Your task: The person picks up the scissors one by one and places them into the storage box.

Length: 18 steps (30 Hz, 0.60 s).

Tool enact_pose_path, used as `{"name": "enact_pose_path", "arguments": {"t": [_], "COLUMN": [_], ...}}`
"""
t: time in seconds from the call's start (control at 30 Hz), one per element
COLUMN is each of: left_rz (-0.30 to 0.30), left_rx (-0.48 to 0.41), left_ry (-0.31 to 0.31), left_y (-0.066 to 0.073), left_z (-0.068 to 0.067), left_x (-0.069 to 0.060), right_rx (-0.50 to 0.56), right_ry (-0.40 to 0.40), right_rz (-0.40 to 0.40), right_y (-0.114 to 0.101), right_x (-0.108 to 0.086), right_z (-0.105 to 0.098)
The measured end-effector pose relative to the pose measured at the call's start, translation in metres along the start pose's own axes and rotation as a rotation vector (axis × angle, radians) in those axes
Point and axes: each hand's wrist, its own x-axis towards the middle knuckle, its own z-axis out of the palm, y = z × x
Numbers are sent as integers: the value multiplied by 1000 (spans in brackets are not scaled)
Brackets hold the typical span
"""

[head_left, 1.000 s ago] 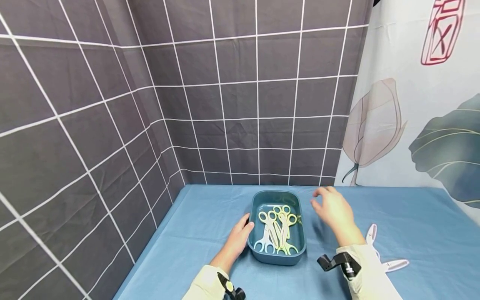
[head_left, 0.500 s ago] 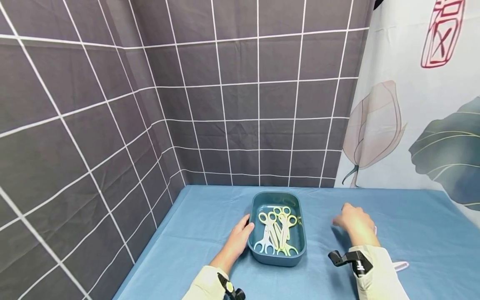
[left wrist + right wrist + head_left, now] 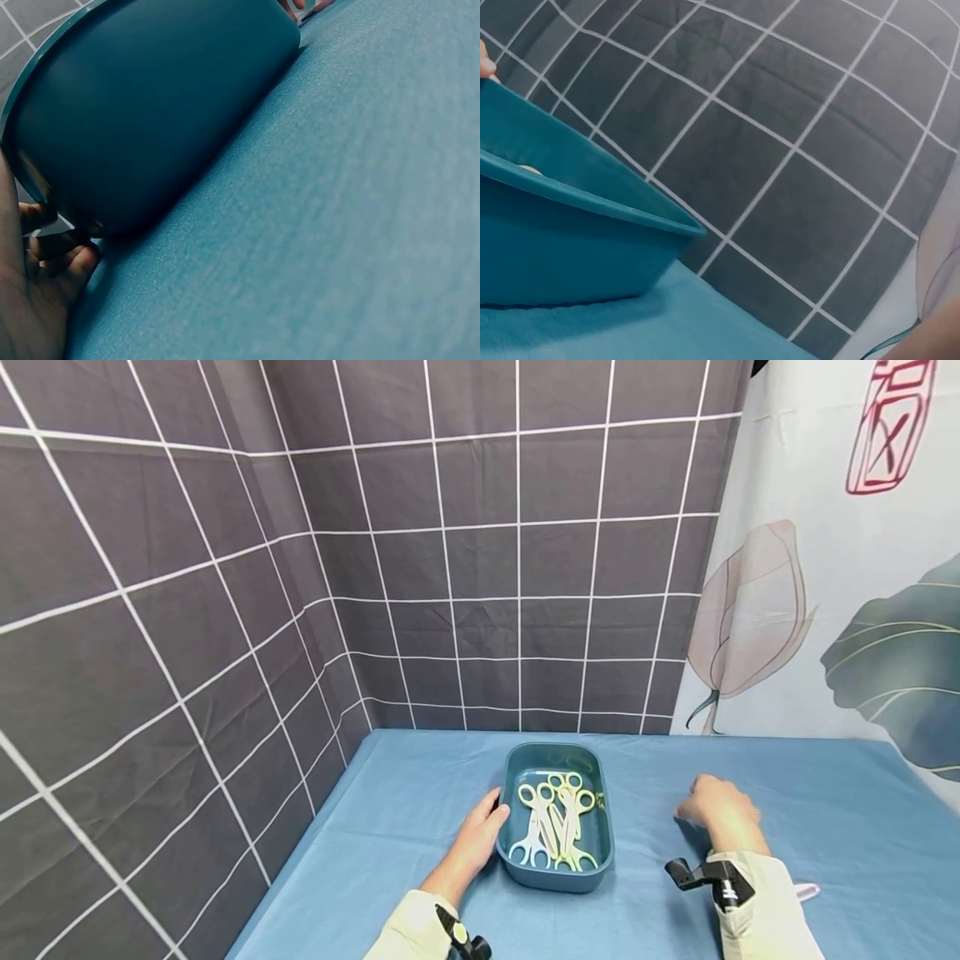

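My left hand [image 3: 477,828] grips the left side of a blue-green plastic tub [image 3: 551,878], thumb at the rim. In the left wrist view, fingers [image 3: 75,262] curl against the tub's outer wall. Several small scissors [image 3: 567,827], with yellow, pale-green and light-blue handles, lie inside. My right hand [image 3: 722,814] is low over the cloth, right of the tub and apart from it; its fingertips are mostly hidden in the head view. Beside the right sleeve shows one end of a pale lilac-white object [image 3: 807,891]; the rest of it is hidden.
Blue cloth [image 3: 397,827] covers the table. Grey sheeting with a white grid [image 3: 480,560] stands behind and along the left. At the back right hangs a white curtain with leaf prints [image 3: 810,677]. Each wrist carries a black camera mount [image 3: 708,878].
My right hand has moved rightward and down from beside the tub, covering most of the lilac-white object that showed before. The left hand and the tub stay put.
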Motion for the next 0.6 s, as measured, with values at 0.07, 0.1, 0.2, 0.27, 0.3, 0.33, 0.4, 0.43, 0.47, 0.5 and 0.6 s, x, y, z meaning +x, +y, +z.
{"name": "enact_pose_path", "arguments": {"t": [0.07,0.1,0.2,0.27,0.3,0.33,0.4,0.43,0.47,0.5,0.6], "left_rz": [0,2,-7,-10,-12,-13,-14,-12,-11,-9,-6], "left_rx": [1,1,-6,-10,-11,-13,-16,-18,-21,-23,-35], "left_ry": [1,1,3,4,5,5,6,6,4,3,0], "left_y": [0,0,-1,0,0,0,0,0,1,0,0], "left_z": [0,0,0,0,0,0,0,0,0,0,0], "left_x": [0,0,0,-1,-1,-1,-2,-2,-2,-2,-2], "right_rx": [-7,-9,7,20,28,38,62,70,79,88,87], "right_ry": [20,26,25,20,18,17,26,31,38,44,50], "right_rz": [45,74,164,189,190,184,167,156,149,148,144], "right_y": [4,6,12,16,18,20,23,24,25,26,31], "right_x": [0,0,0,0,-1,-2,-3,-4,-5,-5,-7], "right_z": [-1,-2,-4,-4,-5,-5,-4,-4,-4,-3,-3]}}
